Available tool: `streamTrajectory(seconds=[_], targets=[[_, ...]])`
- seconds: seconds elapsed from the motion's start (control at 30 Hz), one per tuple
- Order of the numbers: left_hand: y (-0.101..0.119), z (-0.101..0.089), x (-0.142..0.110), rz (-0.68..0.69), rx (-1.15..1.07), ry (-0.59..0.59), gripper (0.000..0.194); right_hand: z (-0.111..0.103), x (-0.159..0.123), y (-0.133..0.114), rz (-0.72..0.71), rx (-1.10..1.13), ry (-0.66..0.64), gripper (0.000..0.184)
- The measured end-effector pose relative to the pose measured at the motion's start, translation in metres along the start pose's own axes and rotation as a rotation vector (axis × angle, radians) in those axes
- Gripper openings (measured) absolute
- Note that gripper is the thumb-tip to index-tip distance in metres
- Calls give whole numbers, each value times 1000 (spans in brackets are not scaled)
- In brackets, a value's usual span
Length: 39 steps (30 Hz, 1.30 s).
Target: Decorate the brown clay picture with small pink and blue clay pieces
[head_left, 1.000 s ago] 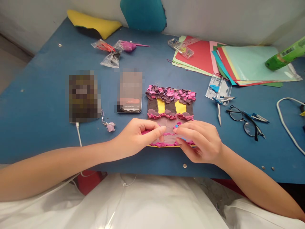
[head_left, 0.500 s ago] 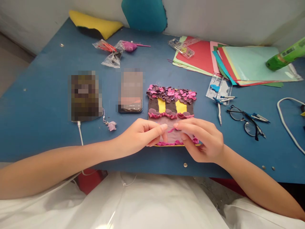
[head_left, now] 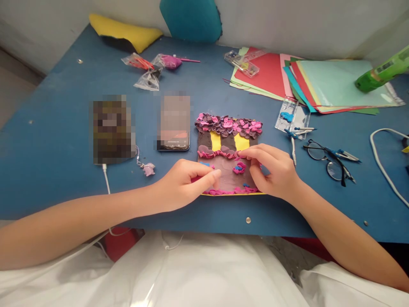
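Note:
A rectangular clay-covered panel (head_left: 227, 172) lies flat in front of me, with dark and pink petals along its top and yellow and dark stripes below them. On its lower mauve part is a small pink-and-blue clay flower (head_left: 239, 168). Thumb and index finger are pinched together on my left hand (head_left: 188, 183), over the panel's lower left; whatever is between them is hidden. My right hand (head_left: 273, 170) hovers at the panel's right side, fingers bent and closed near the middle petal row, a bit of pink clay (head_left: 237, 159) at the fingertips.
Left of the panel are a phone (head_left: 174, 143), a blurred dark device with a white cable (head_left: 106, 179), and a charm (head_left: 148, 169). Bagged clay (head_left: 148, 81) lies behind. To the right are compasses (head_left: 292, 134), glasses (head_left: 326, 157), coloured sheets (head_left: 345, 85) and a green bottle (head_left: 380, 76).
My right hand has moved up and away from my left, uncovering the pink-and-blue flower. The thin pink strip no longer hangs between the hands. My left hand has shifted slightly left.

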<state>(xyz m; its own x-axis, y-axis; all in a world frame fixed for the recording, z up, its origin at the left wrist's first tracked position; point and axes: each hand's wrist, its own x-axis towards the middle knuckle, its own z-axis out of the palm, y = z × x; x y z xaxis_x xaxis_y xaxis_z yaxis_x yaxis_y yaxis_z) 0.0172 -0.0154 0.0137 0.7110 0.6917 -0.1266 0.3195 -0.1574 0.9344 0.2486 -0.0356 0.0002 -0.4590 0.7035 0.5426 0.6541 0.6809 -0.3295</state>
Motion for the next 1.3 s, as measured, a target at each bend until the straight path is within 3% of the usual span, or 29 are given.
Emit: streamTrajectory(seconds=[0.4, 0.73, 1.3], targets=[[-2, 0, -1, 200, 194, 15, 37, 1, 0, 4, -36, -168, 8, 24], [-2, -1, -2, 227, 177, -4, 35, 3, 1, 3, 16, -62, 25, 25], [-2, -2, -3, 235, 232, -36, 37, 9, 1, 9, 8, -215, -44, 21]])
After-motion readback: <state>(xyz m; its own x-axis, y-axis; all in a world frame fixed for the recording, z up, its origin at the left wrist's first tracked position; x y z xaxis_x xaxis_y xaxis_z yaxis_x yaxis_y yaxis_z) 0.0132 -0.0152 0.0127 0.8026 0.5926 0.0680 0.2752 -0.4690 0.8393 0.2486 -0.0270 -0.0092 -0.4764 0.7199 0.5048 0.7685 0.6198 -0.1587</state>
